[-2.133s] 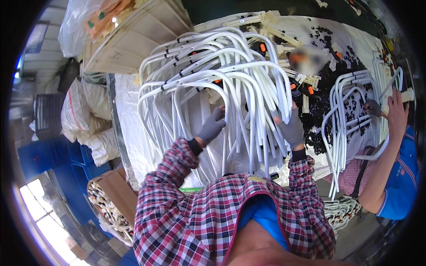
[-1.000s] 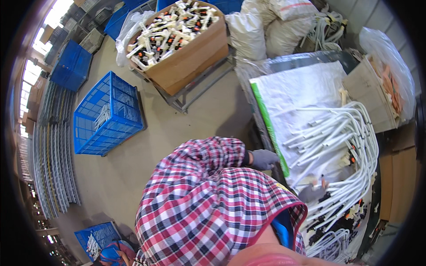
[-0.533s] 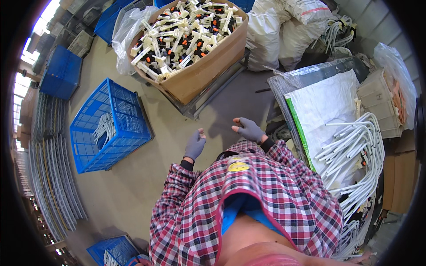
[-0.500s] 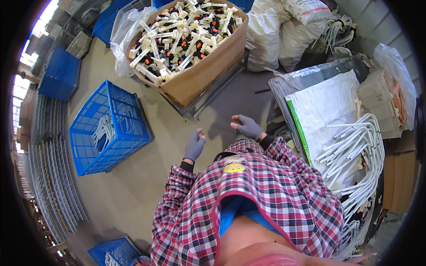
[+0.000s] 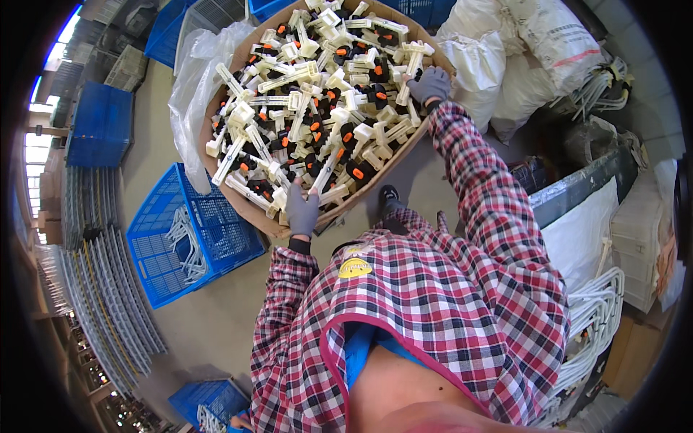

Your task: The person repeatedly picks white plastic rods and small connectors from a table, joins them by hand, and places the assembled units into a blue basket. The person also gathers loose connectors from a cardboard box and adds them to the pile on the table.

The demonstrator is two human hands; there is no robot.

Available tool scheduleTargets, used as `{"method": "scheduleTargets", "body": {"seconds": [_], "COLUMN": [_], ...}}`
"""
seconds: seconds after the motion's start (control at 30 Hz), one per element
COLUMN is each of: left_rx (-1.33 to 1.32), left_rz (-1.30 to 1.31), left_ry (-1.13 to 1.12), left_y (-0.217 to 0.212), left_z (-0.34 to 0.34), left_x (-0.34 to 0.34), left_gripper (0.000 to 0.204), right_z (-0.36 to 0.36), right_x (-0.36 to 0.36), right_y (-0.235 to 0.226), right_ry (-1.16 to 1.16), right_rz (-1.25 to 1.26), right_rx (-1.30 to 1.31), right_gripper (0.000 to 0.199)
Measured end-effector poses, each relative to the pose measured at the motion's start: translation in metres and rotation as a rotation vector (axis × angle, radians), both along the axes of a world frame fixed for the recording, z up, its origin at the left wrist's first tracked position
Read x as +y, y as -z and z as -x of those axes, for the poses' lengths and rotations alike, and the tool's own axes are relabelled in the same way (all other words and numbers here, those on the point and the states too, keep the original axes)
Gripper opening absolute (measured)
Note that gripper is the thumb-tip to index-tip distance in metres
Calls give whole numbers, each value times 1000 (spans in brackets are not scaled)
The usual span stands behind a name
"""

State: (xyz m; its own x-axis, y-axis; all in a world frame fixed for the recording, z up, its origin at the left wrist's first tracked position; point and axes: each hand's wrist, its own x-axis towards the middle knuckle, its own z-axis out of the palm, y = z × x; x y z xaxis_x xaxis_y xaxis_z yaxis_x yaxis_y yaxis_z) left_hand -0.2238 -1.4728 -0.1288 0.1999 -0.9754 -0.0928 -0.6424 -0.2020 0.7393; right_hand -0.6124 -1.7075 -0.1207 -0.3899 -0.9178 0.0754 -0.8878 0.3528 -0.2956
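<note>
Centrally: one cardboard box (image 5: 249, 211), the landmark, heaped with cream plastic parts (image 5: 292, 74) bearing black and orange pieces.
Left hand (image 5: 302, 209), gray-gloved: at the box's near rim, fingers bent over the parts; whether they grip, cannot tell.
Right hand (image 5: 431, 85), same glove: at the box's right rim, fingers curled beside a cream part; hold likewise unclear.
Clear plastic sheeting (image 5: 193, 108): hanging along the box's left side.
Blue crate (image 5: 148, 234), with white bent tubes (image 5: 189, 245): close at the box's left near side, narrowing that flank.
White sacks (image 5: 476, 76): crowding the box's right.
Table (image 5: 577, 186), with white cloth (image 5: 581, 238): right of the box, nearer the person.
Shoe (image 5: 388, 195): just before the box.
</note>
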Motion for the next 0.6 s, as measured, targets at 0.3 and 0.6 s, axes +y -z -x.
{"method": "scheduleTargets", "body": {"seconds": [0.3,0.6], "left_rx": [66,8], "left_rz": [-374,-550], "left_ry": [258,360], "left_y": [31,71], "left_z": [0,34], "left_x": [-115,-123], "left_gripper": [109,125], "right_z": [47,79], "right_x": [-91,9], "right_y": [9,31], "right_ry": [-224,-3], "right_rz": [-468,-294], "right_rx": [-273,-450], "right_gripper": [103,72]}}
